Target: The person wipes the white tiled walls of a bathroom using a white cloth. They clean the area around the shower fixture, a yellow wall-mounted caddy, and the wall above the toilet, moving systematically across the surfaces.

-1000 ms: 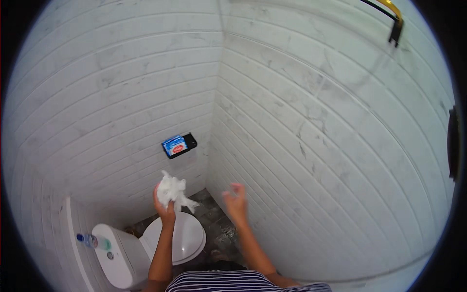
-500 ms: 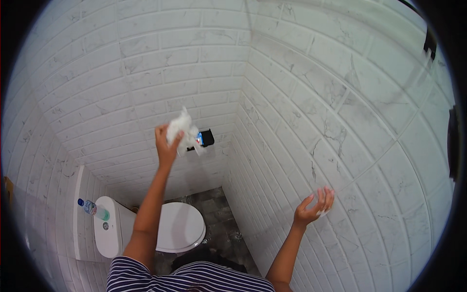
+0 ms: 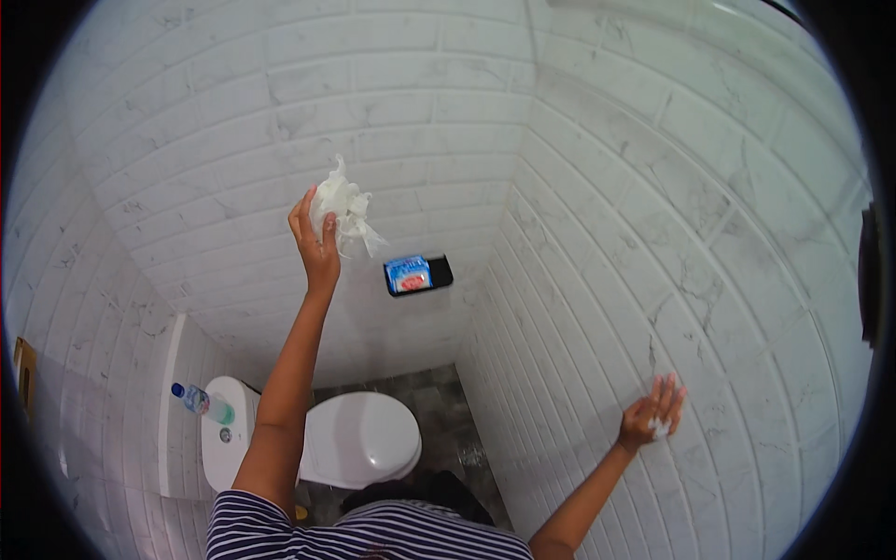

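**Tissue Wad (image 3: 347, 207): Grip, Hazards and Count**

The left hand (image 3: 319, 254) pinches the crumpled white wad between thumb and fingers, in front of the rear tiled wall (image 3: 233, 177); contact with the wall cannot be told. The right hand (image 3: 644, 418), at the right tiled wall (image 3: 597, 280), has spread fingers and a small white scrap (image 3: 659, 428); whether it is gripped cannot be told.

CAUTION: A loose pinch could shed trailing strands onto the toilet lid (image 3: 364, 431). A low sweep of the left forearm could topple the bottle (image 3: 196, 399).

Count: one wad, one scrap, one blue packet (image 3: 406, 271), one black wall shelf (image 3: 441, 271), one bottle, one cistern (image 3: 220, 459).
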A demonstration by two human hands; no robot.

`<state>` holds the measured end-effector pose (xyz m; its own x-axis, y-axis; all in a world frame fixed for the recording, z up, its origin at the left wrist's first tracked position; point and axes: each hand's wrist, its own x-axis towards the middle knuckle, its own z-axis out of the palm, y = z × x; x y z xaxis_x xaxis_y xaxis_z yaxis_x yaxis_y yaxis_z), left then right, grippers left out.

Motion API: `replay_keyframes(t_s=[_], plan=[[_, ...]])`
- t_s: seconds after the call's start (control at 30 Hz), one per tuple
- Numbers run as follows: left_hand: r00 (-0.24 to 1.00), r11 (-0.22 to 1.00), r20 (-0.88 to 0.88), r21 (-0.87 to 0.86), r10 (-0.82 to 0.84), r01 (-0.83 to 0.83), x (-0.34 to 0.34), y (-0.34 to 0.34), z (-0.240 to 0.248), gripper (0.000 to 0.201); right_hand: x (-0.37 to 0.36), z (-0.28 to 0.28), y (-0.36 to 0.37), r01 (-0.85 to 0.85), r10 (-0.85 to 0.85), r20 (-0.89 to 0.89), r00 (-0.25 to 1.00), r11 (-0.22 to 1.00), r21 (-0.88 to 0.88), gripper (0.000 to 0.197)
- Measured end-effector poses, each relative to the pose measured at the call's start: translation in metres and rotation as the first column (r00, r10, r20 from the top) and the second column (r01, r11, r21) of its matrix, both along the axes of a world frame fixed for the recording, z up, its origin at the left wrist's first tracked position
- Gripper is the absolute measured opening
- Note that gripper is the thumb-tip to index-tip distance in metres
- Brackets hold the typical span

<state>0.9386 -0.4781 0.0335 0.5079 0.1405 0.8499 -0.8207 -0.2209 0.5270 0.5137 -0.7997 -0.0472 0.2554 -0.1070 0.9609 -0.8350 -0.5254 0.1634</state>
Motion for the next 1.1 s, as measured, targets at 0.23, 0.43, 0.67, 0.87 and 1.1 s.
replay_keyframes(t_s=[0.23,0.43,0.67,0.87,1.1], plan=[[0.964,0.992,0.263,-0.097,-0.049,0.077,0.056,-0.02,0.086,0.032,0.03,0.013,0.002,-0.137,0.134,0.247,0.96,0.991,-0.005,0.037],[0.794,0.972,0.603,0.131,0.076,-0.193,0.08,-0.086,0.154,0.047,0.164,0.041,0.012,-0.415,0.397,0.225,0.89,0.909,0.035,0.039],[0.726,0.836,0.45,-0.095,0.521,-0.541,0.176,-0.138,0.208,0.056,0.159,0.036,-0.029,-0.234,0.234,0.001,0.972,0.972,0.03,0.035],[0.725,0.869,0.669,0.248,0.165,-0.427,0.166,-0.291,0.219,0.057,0.167,0.033,-0.034,-0.289,0.29,-0.015,0.957,0.957,0.03,0.024],[0.594,0.833,0.805,0.333,-0.007,-0.442,0.181,-0.334,0.149,0.023,0.164,0.032,-0.037,-0.386,0.385,-0.039,0.922,0.923,-0.007,0.013]])
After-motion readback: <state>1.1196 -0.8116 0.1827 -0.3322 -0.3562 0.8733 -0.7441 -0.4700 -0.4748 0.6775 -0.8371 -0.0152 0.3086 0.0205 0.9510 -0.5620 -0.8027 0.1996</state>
